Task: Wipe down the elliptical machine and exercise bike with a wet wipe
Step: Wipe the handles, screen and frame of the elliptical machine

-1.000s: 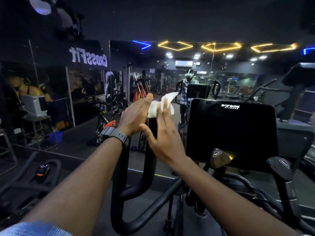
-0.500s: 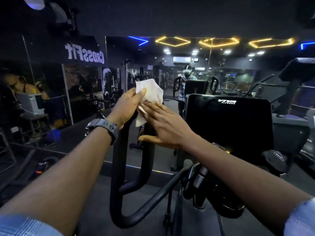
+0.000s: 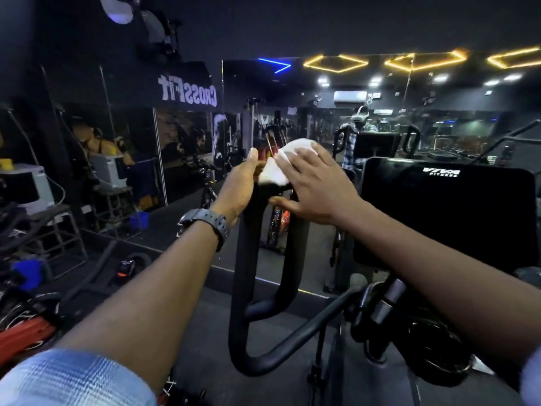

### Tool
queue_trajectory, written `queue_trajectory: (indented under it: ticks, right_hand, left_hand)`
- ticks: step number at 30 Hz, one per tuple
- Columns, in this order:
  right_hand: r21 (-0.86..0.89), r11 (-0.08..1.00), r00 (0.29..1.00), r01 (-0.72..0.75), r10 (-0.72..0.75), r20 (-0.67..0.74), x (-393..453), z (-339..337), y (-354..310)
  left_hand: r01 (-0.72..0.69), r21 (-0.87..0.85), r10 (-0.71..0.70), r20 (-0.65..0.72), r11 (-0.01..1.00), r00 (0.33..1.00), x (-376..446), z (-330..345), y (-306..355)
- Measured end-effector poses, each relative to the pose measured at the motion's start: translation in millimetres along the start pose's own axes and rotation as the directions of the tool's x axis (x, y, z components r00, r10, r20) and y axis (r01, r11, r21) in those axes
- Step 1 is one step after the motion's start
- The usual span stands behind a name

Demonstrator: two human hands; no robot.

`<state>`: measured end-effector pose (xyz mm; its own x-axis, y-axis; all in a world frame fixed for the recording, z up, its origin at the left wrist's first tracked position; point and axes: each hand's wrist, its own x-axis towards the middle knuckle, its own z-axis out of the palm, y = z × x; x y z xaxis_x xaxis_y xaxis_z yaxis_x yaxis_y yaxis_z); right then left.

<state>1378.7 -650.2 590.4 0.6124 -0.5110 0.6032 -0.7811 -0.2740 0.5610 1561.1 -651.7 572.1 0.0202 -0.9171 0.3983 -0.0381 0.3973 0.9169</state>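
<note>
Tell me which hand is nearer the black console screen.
Right. The right hand lies on the wipe just left of the screen; the left hand is beyond the wipe, farther left.

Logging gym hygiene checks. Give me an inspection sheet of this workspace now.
Surface: dark floor, nothing seen on it here.
Job's things: white wet wipe draped over top of the looped elliptical handlebar; console screen dark.
Clutter: blue bin, metal stand at left.
Grippers: right hand presses the wipe flat; left hand steadies it.
Cables: wire by left stand.
Surroundings: mirror wall, ceiling lights.
</note>
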Motion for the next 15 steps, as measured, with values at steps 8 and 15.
queue_trajectory:
  ticks: [8,15]
  right_hand:
    - [0.02,0.966,0.965,0.256,-0.255,-0.056,-1.4,16.0,-36.9]
    - [-0.091,0.996,0.998,-0.01,0.016,0.057,13.0,-3.8,-5.4]
  left_hand:
    - [0.014,0.042,-0.011,-0.068,0.999,0.998,-8.3,4.5,-14.6]
    - [0.015,0.01,-0.013,-0.123,1.0,0.992,-26.7,-3.4,-14.5]
